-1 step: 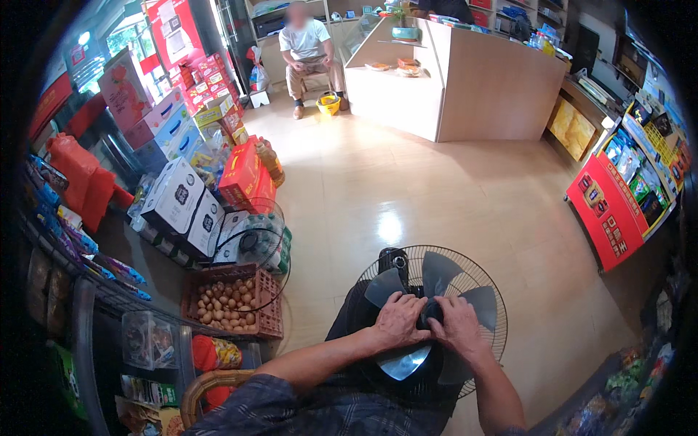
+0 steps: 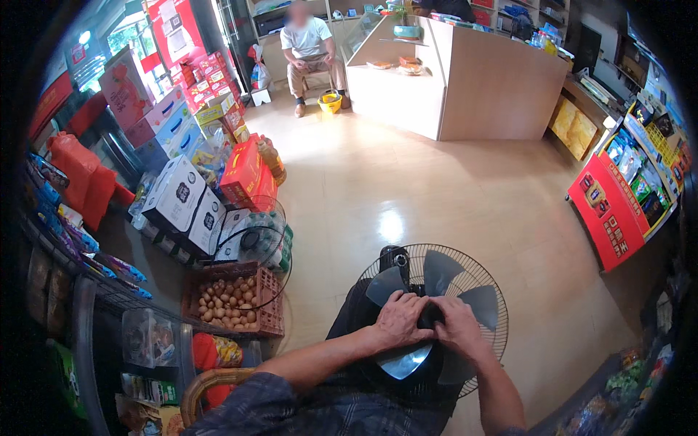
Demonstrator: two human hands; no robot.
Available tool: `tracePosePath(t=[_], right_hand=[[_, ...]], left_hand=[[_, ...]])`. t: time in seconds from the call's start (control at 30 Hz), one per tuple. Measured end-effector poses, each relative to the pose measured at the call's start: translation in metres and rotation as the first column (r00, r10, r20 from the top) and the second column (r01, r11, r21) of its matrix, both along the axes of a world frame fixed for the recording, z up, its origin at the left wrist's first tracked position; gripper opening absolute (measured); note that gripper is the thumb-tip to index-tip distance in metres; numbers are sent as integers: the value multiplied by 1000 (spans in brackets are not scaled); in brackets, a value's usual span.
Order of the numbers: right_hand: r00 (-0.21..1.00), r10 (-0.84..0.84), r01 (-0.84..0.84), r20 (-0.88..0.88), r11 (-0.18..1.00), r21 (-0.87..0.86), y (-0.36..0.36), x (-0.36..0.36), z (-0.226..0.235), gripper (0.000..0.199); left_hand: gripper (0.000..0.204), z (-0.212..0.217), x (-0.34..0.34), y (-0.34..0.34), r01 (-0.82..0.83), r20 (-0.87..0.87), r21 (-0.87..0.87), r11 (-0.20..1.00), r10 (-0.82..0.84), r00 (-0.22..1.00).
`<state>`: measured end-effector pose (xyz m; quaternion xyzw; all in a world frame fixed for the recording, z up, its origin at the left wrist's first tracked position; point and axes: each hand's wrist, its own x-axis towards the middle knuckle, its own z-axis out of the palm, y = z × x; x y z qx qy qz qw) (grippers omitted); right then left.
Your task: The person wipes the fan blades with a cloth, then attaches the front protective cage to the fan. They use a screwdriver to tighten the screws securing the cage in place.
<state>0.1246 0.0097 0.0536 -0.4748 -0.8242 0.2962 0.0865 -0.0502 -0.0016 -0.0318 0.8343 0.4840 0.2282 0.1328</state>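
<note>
On my lap lies an electric fan with its dark grey blades (image 2: 442, 270) uncovered. Behind the blades spreads a round wire guard (image 2: 502, 294), and a black fan part (image 2: 395, 259) juts out at its far left. My left hand (image 2: 400, 318) is curled against the left side of the black centre hub (image 2: 430, 315). From the right, my right hand (image 2: 461, 327) closes on the same hub, thumb and fingers around it. Both hands nearly touch, and the fingers hide most of the hub. Another round wire guard (image 2: 286, 225) leans at the left, away from my hands.
A brown crate (image 2: 272, 311) of eggs stands left of me, near stacked white cartons (image 2: 174, 192) and red boxes (image 2: 243, 171). Ahead are a wooden counter (image 2: 494, 94) and a seated person (image 2: 307, 47) behind a yellow bucket (image 2: 330, 103). A red-fronted snack rack (image 2: 607, 211) stands right.
The fingers of my right hand have shifted slightly at the hub. My left hand and the fan stay in place.
</note>
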Motion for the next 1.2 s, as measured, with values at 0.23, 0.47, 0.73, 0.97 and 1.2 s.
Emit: tracePosePath(t=[0.23, 0.47, 0.73, 0.97, 1.2], right_hand=[[959, -160, 147, 236, 986, 75, -1, -15, 25, 55], [959, 29, -43, -282, 998, -44, -1, 6, 2, 54], [999, -7, 7, 50, 1000, 10, 0, 2, 1, 50], [984, -136, 104, 113, 961, 255, 1, 3, -22, 52], [873, -34, -43, -487, 988, -146, 13, 22, -29, 60]], left_hand=[[82, 4, -4, -3, -25, 14, -71, 997, 26, 1000], [82, -1, 1, -1, -16, 9, -30, 999, 17, 1000], [68, 3, 1, -4, -38, 64, 79, 996, 33, 997], [73, 25, -2, -4, 25, -11, -66, 997, -26, 1000], [67, 36, -3, 0, 31, 173, -55, 998, -21, 985]])
